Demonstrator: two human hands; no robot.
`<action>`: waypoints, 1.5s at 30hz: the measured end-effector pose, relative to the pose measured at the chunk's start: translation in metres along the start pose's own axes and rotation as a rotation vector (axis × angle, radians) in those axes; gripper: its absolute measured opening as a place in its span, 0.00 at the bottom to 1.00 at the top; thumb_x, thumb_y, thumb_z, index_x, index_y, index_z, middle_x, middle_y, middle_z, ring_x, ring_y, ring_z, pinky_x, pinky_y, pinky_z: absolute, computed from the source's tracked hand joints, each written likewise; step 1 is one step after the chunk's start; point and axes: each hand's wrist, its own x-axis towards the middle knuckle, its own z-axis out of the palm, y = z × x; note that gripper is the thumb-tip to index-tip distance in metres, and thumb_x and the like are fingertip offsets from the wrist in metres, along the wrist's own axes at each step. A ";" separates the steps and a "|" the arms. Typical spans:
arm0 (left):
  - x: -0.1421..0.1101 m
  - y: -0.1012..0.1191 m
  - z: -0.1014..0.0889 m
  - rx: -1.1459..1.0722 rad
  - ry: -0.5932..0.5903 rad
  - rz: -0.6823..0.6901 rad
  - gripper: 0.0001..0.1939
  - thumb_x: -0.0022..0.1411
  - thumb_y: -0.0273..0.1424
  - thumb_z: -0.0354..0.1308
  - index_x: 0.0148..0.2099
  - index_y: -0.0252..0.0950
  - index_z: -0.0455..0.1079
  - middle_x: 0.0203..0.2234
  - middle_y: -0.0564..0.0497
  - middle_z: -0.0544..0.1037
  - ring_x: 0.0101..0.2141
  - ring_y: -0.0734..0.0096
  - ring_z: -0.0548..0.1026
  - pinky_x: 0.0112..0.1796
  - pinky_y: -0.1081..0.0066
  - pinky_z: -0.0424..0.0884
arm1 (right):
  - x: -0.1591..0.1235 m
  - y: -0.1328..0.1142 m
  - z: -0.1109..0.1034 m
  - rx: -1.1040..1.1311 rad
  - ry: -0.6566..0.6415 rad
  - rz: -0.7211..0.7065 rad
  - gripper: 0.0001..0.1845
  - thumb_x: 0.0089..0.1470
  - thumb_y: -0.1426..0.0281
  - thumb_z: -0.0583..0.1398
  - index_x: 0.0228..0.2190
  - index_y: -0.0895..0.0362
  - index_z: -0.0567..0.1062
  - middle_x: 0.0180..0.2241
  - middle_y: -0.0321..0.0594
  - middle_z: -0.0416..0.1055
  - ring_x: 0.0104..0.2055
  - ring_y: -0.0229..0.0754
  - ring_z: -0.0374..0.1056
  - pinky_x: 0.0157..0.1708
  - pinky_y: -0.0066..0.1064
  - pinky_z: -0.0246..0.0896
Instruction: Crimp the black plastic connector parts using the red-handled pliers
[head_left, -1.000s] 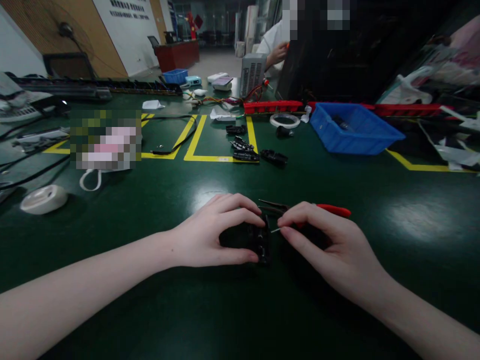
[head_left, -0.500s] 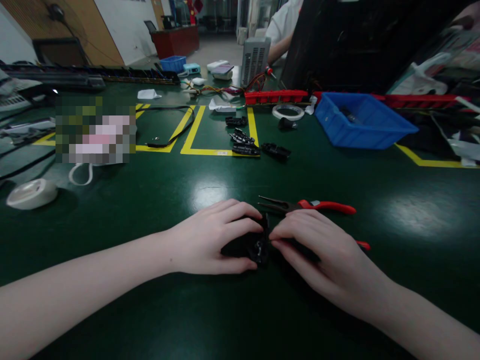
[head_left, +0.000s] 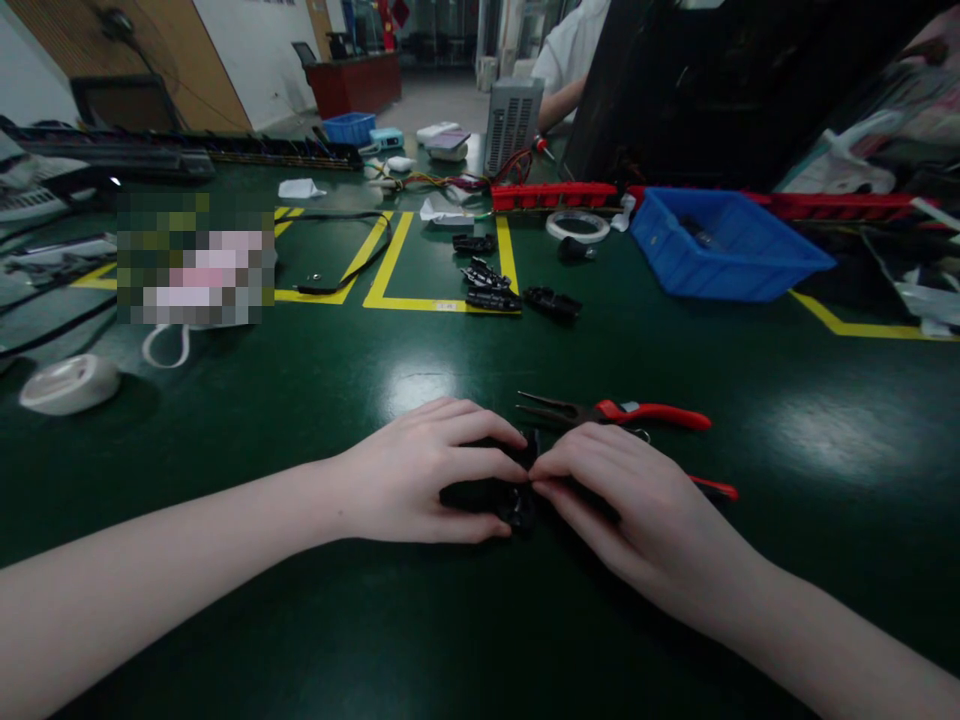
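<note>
My left hand [head_left: 431,475] grips a small black plastic part [head_left: 520,508] on the green table, thumb at its near end and fingers at its far end. My right hand [head_left: 626,490] is closed in a pinch, its fingertips right against the part's right side. Whatever lies between those fingertips is hidden now; a thin pale pin showed there a second ago. Just beyond the right hand lie long-nose pliers [head_left: 574,411] with red handles, jaws pointing left and slightly apart. The hand covers part of their lower handle.
Several similar black parts [head_left: 491,285] lie farther back by yellow tape lines. A blue bin [head_left: 731,250] stands back right beside a white ring [head_left: 577,227]. On the left is a white tape roll [head_left: 70,385]. A co-worker's arm [head_left: 562,103] shows behind a grey metal box [head_left: 514,125].
My right hand has moved left, bringing its pinched fingertips from just beside the black part up against it. The thin pin has gone out of sight. My left hand keeps its hold.
</note>
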 end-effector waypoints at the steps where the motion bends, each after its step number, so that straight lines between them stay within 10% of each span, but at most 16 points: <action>1: 0.000 0.000 0.000 0.000 0.001 0.003 0.16 0.65 0.36 0.63 0.52 0.36 0.73 0.54 0.44 0.74 0.51 0.58 0.73 0.51 0.63 0.68 | 0.000 0.000 0.000 0.005 0.004 0.001 0.07 0.63 0.76 0.55 0.36 0.56 0.73 0.34 0.39 0.74 0.37 0.41 0.69 0.39 0.35 0.63; 24: -0.001 -0.002 0.002 -0.228 0.044 -0.058 0.13 0.61 0.29 0.66 0.48 0.33 0.72 0.60 0.38 0.64 0.63 0.54 0.63 0.62 0.57 0.64 | 0.004 -0.002 0.009 -0.089 0.024 0.004 0.05 0.59 0.76 0.59 0.33 0.57 0.74 0.32 0.40 0.74 0.36 0.44 0.68 0.35 0.36 0.62; 45: 0.000 0.003 0.001 -0.278 0.101 -0.149 0.19 0.60 0.29 0.66 0.52 0.36 0.66 0.53 0.41 0.69 0.53 0.57 0.71 0.54 0.58 0.72 | 0.005 -0.003 0.002 -0.171 0.073 -0.064 0.07 0.62 0.75 0.56 0.36 0.56 0.75 0.33 0.40 0.77 0.33 0.41 0.71 0.34 0.35 0.63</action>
